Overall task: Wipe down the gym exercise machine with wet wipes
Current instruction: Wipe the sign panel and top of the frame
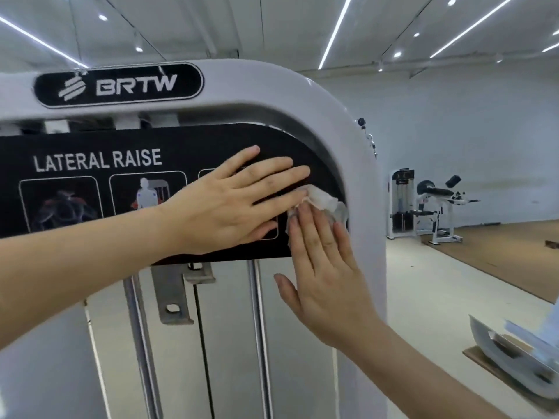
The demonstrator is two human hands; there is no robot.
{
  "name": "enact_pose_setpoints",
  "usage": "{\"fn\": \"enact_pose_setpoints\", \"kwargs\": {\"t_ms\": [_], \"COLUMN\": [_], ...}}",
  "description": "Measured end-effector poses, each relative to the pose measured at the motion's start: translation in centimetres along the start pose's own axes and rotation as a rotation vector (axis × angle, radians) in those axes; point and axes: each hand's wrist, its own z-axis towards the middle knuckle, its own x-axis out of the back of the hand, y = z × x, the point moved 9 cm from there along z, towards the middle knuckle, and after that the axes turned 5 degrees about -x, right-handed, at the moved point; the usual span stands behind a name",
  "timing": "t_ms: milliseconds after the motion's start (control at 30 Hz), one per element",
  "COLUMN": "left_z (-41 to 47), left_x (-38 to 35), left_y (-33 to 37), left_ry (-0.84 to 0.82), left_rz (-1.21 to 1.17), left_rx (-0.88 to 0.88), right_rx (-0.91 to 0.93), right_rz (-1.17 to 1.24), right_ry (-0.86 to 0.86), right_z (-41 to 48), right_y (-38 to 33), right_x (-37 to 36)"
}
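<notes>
Your view faces the top of a grey lateral raise machine (351, 131), close up. A black instruction placard (90, 140) fills its upper opening. Your left hand (230, 204) lies flat on the placard, fingers straight and together, holding nothing. Your right hand (320, 267) reaches up from below, fingers straight, pressing a crumpled white wet wipe (323, 201) against the placard's right edge, beside the frame's inner curve. The wipe looks soft, light and limp. It will likely bunch and slide under your fingers, so pin it under flat fingertips rather than pinching. The placard seems stiff and smooth, and probably takes firm pressure well.
</notes>
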Motion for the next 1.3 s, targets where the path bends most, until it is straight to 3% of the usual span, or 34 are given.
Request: {"fn": "enact_pose_setpoints", "kwargs": {"t_ms": [67,200,367,533,567,667,733,867,933,1067,1233,1300], "left_z": [-3.1,-8.7,-13.0,-18.7,-19.5,-20.9,-21.4,-22.9,-23.6,-25.8,-28.0,-28.3], "left_x": [0.3,-0.1,0.1,0.6,0.6,0.9,1.0,1.4,1.5,1.1,0.5,0.1], "left_y": [-1.3,-2.7,-3.0,-4.7,-4.9,-5.5,-6.0,-7.5,-7.7,-7.9,-8.4,-8.5], "left_ry": [-0.036,-0.124,-0.167,-0.202,-0.195,-0.143,-0.093,-0.023,-0.027,-0.090,-0.175,-0.204], "left_rz": [0.012,0.003,0.022,0.005,-0.009,-0.021,-0.047,-0.164,-0.179,-0.124,-0.114,-0.112], "left_rx": [0.048,0.099,0.155,0.252,0.268,0.320,0.386,0.555,0.574,0.574,0.604,0.595], "right_rx": [0.054,-0.175,0.233,-0.133,-0.101,0.256,0.349,0.095,0.154,0.492,0.239,0.298], "right_rz": [-0.061,-0.037,-0.001,-0.035,-0.027,-0.006,-0.041,-0.044,-0.047,-0.082,-0.080,-0.086], "right_ry": [0.012,0.032,-0.055,0.014,0.005,-0.106,-0.104,0.008,-0.006,-0.112,-0.008,-0.004], "right_z": [1.7,5.6,1.3,7.8,8.1,4.5,3.3,10.7,11.4,5.2,14.6,14.5], "right_y": [-0.4,-0.3,-11.6,-6.5,-8.2,-17.5,-19.0,-15.1,-18.0,-23.7,-20.3,-22.8], "right_x": [0.2,1.0,-2.4,0.3,0.0,-3.6,-4.5,-1.3,-1.5,-5.0,-1.6,-2.4]}}
